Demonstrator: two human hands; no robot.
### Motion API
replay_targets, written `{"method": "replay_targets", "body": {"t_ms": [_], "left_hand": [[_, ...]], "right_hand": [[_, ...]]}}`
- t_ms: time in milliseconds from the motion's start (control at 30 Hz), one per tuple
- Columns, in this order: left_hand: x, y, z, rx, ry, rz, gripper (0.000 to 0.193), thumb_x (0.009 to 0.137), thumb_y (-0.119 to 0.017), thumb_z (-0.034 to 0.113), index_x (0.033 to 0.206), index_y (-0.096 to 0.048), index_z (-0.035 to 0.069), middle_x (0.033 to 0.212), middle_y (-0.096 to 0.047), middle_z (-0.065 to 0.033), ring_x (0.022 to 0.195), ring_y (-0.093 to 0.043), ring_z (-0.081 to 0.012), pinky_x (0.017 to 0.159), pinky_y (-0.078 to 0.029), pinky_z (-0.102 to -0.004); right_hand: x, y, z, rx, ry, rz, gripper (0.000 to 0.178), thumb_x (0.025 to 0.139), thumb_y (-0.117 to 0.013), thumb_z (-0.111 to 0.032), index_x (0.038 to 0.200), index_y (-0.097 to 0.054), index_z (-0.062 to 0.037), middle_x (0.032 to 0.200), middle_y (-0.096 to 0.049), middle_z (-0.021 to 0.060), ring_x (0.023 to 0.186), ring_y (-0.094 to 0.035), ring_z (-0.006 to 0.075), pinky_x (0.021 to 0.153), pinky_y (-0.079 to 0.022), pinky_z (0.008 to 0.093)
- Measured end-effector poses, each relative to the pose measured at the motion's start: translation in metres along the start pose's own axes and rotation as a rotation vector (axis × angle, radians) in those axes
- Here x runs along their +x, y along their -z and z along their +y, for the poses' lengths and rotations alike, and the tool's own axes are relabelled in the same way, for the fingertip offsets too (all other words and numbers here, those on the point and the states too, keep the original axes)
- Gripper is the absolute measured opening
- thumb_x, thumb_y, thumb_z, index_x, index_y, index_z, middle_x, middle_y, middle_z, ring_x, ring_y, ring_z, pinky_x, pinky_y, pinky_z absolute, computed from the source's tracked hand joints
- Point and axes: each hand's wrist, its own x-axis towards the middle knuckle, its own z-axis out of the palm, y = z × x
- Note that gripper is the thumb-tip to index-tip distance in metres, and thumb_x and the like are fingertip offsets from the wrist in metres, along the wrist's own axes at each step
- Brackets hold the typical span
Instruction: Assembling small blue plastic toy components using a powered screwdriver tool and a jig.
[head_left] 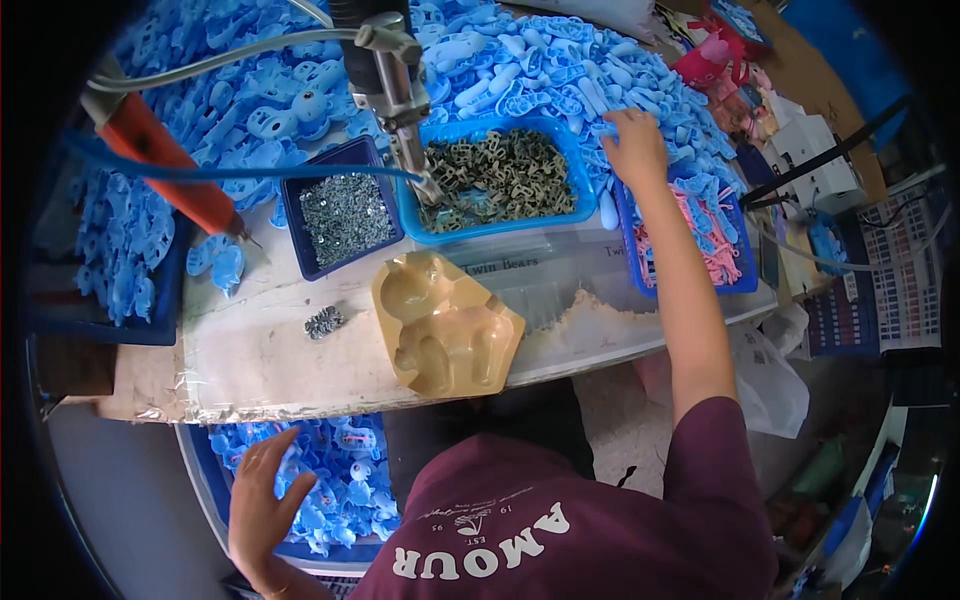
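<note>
My left hand is over the lower bin of blue plastic parts, below the table's front edge. Its thumb stands apart from the fingers and nothing is in it. Across the table my right arm reaches out, with my right hand at the right side of a large heap of light blue plastic pieces. Thumb and fingers look parted there, and I see nothing between them. A yellow moulded fixture with shaped hollows lies at the table's front edge. Beside it is a small pile of screws.
A dark blue tray of small metal screws adjoins a bright blue tray of brownish metal clips. An upright metal-nosed tool hangs above. An orange screwdriver hangs left. My right forearm crosses a blue basket of pink and blue parts.
</note>
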Motion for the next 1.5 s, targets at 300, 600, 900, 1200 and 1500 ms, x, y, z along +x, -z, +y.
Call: {"method": "replay_targets", "body": {"t_ms": [300, 600, 900, 1200, 1500], "left_hand": [[0.096, -0.045, 0.088, -0.353, -0.536, 0.079, 0.044, 0.088, -0.076, 0.010, 0.130, -0.064, 0.005, 0.120, -0.070, -0.0166, 0.107, -0.067, -0.0350, 0.089, -0.055, -0.0417], [0.161, -0.107, 0.136, -0.489, -0.548, 0.304, 0.046, 0.090, -0.076, 0.007, 0.134, -0.063, 0.004, 0.111, -0.073, -0.0143, 0.085, -0.073, -0.0293, 0.074, -0.059, -0.0371], [0.123, -0.125, 0.099, -0.058, -0.874, 0.491, 0.037, 0.078, -0.081, 0.010, 0.114, -0.072, 0.010, 0.118, -0.074, -0.0048, 0.097, -0.072, -0.0214, 0.074, -0.060, -0.0310], [0.107, -0.174, 0.108, -0.099, -0.809, 0.401, 0.038, 0.081, -0.081, 0.016, 0.117, -0.071, 0.008, 0.123, -0.072, -0.0057, 0.118, -0.067, -0.0245, 0.091, -0.056, -0.0364], [0.114, -0.172, 0.105, -0.074, -0.865, 0.344, 0.035, 0.086, -0.077, 0.019, 0.119, -0.069, 0.008, 0.126, -0.067, -0.0068, 0.120, -0.063, -0.0266, 0.101, -0.052, -0.0405]], "right_hand": [[-0.021, 0.044, -0.052, 0.709, 0.228, -0.286, 0.015, 0.091, -0.076, -0.015, 0.104, -0.076, -0.0072, 0.107, -0.065, 0.0047, 0.099, -0.064, 0.0201, 0.080, -0.052, 0.0325], [-0.069, 0.091, -0.133, 1.135, 0.259, -0.896, 0.025, 0.091, -0.076, -0.009, 0.116, -0.075, -0.0093, 0.100, -0.071, 0.0036, 0.092, -0.069, 0.0140, 0.080, -0.055, 0.0290], [0.057, -0.037, 0.048, -0.365, 0.158, -0.115, 0.051, 0.084, -0.079, -0.021, 0.131, -0.064, -0.0106, 0.145, -0.055, 0.0165, 0.133, -0.050, 0.0384, 0.108, -0.045, 0.0479], [0.045, 0.006, 0.029, 0.364, 0.070, -0.124, 0.047, 0.086, -0.078, -0.017, 0.130, -0.065, -0.0114, 0.107, -0.074, 0.0115, 0.084, -0.072, 0.0213, 0.080, -0.056, 0.0324], [-0.083, 0.082, -0.156, 0.981, 0.291, -0.957, 0.037, 0.092, -0.069, -0.005, 0.128, -0.070, -0.0099, 0.109, -0.068, 0.0058, 0.089, -0.066, 0.0139, 0.079, -0.052, 0.0273]]}}
